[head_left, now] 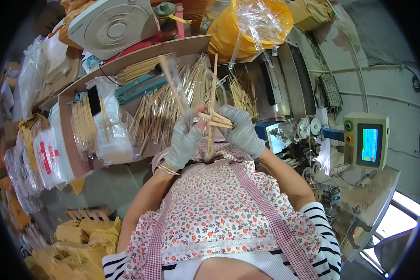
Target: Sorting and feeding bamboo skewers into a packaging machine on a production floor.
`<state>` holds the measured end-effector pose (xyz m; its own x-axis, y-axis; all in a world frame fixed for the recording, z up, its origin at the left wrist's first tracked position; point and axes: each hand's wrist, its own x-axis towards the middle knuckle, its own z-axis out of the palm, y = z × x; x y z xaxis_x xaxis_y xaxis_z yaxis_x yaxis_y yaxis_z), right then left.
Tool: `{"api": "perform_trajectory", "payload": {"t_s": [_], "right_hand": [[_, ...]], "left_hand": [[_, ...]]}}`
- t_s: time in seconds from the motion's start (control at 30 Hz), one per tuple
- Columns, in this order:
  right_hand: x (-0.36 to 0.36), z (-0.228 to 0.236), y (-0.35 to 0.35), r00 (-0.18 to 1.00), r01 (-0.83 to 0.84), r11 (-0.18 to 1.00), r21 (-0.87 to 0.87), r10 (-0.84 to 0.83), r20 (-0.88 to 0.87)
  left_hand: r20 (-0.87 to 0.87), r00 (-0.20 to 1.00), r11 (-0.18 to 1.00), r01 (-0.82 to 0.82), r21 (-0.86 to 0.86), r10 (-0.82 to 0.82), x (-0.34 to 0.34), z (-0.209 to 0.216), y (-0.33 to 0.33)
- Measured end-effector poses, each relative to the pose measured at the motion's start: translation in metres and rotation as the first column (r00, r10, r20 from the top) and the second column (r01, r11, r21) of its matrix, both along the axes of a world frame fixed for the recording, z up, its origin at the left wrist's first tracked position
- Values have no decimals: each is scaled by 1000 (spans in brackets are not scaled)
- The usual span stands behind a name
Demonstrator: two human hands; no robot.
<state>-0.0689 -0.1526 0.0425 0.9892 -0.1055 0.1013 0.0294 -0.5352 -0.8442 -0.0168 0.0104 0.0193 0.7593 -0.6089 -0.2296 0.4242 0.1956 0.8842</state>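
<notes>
In front of my apron both hands are gloved in grey-white, with bare fingertips showing on the left one. My right hand (pixel 241 129) is closed on several pale wooden chopsticks (pixel 219 122), their ends fanning between the two hands. An upright chopstick pair (pixel 214 88) crosses behind or between them; which fingers grip it I cannot tell. My left hand (pixel 184 142) is closed around the lower end of a clear-wrapped chopstick pair (pixel 171 84), smeared by motion. Beyond the hands, a heap of wrapped chopsticks (pixel 149 114) lies in a shallow cardboard-walled tray (pixel 135 55).
A yellow bag (pixel 224 44) of clear wrappers stands at the far side. At right is a machine with rollers (pixel 304 128) and a control panel (pixel 366 140). A black phone (pixel 93 100) and a teal bar (pixel 140 89) lie left. A white fan (pixel 114 29) stands far left.
</notes>
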Motion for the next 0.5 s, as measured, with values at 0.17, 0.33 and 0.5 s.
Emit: {"api": "perform_trajectory", "payload": {"t_s": [0.17, 0.33, 0.5], "right_hand": [[11, 14, -14, 991, -131, 976, 175, 130, 18], [21, 21, -65, 952, 282, 764, 581, -299, -69], [60, 45, -38, 963, 82, 837, 540, 74, -261]], "left_hand": [[11, 998, 995, -64, -71, 65, 4, -1, -17], [-68, 997, 998, 34, 58, -30, 2, 7, -17], [-20, 992, 981, 129, 143, -127, -1, 8, -23]]}}
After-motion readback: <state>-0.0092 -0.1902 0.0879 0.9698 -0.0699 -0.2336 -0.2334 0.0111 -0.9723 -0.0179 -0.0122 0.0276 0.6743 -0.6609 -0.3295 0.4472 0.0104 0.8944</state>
